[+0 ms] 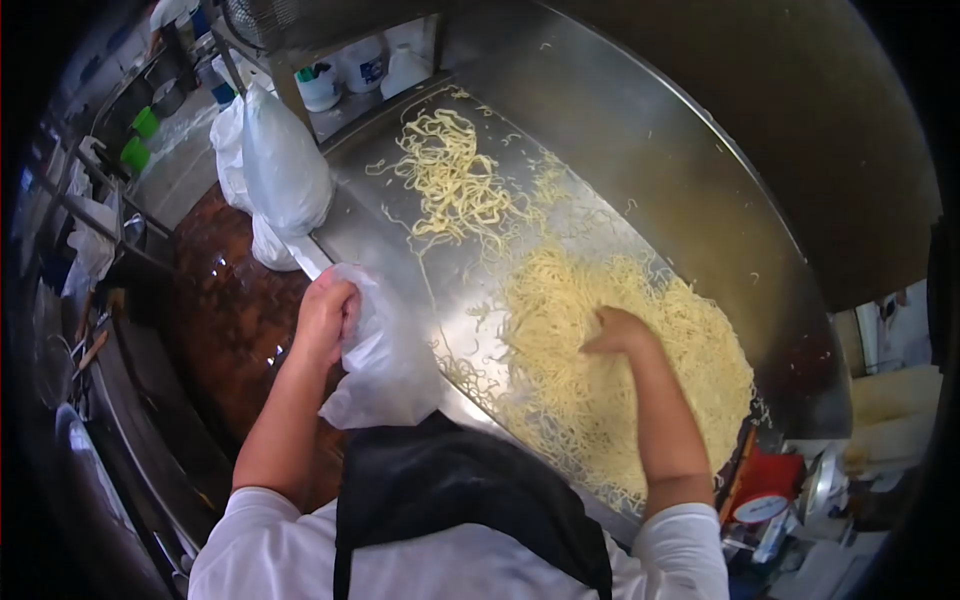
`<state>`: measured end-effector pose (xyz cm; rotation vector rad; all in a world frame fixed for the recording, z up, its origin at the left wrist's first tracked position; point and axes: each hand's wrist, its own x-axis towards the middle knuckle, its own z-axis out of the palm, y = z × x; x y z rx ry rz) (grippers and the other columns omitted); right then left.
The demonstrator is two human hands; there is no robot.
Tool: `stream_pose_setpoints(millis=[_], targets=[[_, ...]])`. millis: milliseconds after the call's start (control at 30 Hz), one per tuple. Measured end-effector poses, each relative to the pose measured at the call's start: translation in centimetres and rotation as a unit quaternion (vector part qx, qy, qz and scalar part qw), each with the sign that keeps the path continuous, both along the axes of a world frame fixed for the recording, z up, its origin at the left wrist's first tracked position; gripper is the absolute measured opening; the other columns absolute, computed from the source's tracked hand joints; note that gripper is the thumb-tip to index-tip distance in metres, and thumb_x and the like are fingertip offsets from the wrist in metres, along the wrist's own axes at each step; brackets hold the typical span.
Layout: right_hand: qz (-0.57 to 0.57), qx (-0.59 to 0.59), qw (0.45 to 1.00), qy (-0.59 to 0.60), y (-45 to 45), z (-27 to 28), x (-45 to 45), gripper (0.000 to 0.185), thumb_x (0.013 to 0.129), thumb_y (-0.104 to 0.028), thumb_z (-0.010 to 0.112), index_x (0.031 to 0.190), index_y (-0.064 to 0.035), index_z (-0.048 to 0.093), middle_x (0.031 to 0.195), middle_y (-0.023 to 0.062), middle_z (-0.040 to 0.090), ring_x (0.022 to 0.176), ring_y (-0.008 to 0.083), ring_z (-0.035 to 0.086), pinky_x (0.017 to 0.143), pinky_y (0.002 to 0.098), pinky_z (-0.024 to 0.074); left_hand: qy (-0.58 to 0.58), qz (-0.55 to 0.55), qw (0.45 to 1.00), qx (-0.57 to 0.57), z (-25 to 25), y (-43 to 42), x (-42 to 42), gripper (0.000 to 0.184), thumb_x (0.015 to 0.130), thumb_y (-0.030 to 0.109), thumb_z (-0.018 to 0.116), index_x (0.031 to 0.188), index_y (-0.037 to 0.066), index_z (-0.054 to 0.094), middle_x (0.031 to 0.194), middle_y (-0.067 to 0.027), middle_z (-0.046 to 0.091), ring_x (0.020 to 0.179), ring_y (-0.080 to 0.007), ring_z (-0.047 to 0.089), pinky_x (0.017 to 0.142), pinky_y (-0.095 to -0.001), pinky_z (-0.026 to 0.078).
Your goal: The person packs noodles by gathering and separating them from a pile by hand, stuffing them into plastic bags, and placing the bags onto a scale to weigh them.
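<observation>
My left hand (328,312) is closed around the gathered top of a translucent plastic bag (385,365), which hangs down in front of the black apron (460,470). My right hand (622,332) reaches onto a large heap of pale yellow noodles (690,360). Its thumb and forefinger are apart at the surface of the noodles, and the other fingertips are hard to see. A smaller, looser pile of thicker noodles (455,185) lies farther back on the same metal worktop (375,215).
Filled white plastic bags (285,165) hang at the worktop's left edge. A raised metal wall (660,130) bounds the back. White jugs (405,70) stand on a shelf beyond. At the right is a red scale (768,485). The brown floor (225,300) looks wet.
</observation>
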<state>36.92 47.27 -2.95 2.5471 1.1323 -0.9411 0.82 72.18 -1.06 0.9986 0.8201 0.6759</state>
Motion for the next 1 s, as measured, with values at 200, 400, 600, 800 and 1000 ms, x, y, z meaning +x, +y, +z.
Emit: stream_pose_setpoints(millis=[200,400,600,800,1000], targets=[[0.049,0.067,0.983,-0.166,3.3,-2.6,-8.1,0.073,0.063,-0.031,0.075,0.126,-0.0046,0.048,0.134,0.0153,0.044,0.129,0.0331,0.034,0.098,0.0491,0.0361,0.021,-0.024,0.999,-0.014,0.4,2.3,4.9,0.017,0.082,0.012,0.051,0.092,0.002,0.06,0.054,0.0,0.046,0.039,-0.0102,0.038,0.035,-0.0256,0.027],[0.036,0.239,0.963,-0.122,0.1,-4.2,-9.0,0.045,0.062,-0.017,0.074,0.104,-0.0062,0.063,0.098,0.0124,0.063,0.101,0.0285,0.057,0.088,0.0402,0.0439,-0.028,-0.004,0.988,-0.15,2.2,5.3,11.1,0.015,0.087,0.026,0.053,0.092,0.014,0.06,0.061,0.0061,0.047,0.046,-0.0071,0.038,0.038,-0.0222,0.025],[-0.102,0.503,0.855,-0.081,-3.1,-0.4,-9.5,0.044,0.065,-0.007,0.068,0.108,-0.0017,0.061,0.103,0.0149,0.063,0.097,0.0277,0.061,0.085,0.0316,0.0469,-0.101,-0.052,0.975,-0.192,0.1,8.2,16.0,0.018,0.091,0.029,0.047,0.092,0.013,0.055,0.061,0.0024,0.049,0.045,-0.008,0.035,0.039,-0.0232,0.027],[-0.091,0.695,0.711,0.058,-1.1,7.5,-11.2,0.045,0.072,-0.009,0.069,0.113,0.0031,0.055,0.11,0.0116,0.061,0.1,0.0214,0.06,0.088,0.033,0.0469,-0.034,-0.041,0.993,-0.103,-0.8,3.1,21.1,0.027,0.089,0.018,0.043,0.112,0.007,0.052,0.083,-0.0079,0.065,0.054,-0.0105,0.047,0.045,-0.0237,0.037],[-0.254,0.65,0.667,0.262,1.2,3.0,-10.2,0.042,0.078,-0.009,0.066,0.117,-0.0013,0.052,0.11,0.0122,0.06,0.098,0.0202,0.059,0.085,0.0329,0.0486,-0.1,-0.141,0.969,0.175,0.8,-8.9,21.1,0.027,0.08,0.008,0.062,0.106,0.002,0.059,0.079,-0.0026,0.06,0.06,-0.0054,0.049,0.052,-0.0202,0.039]])
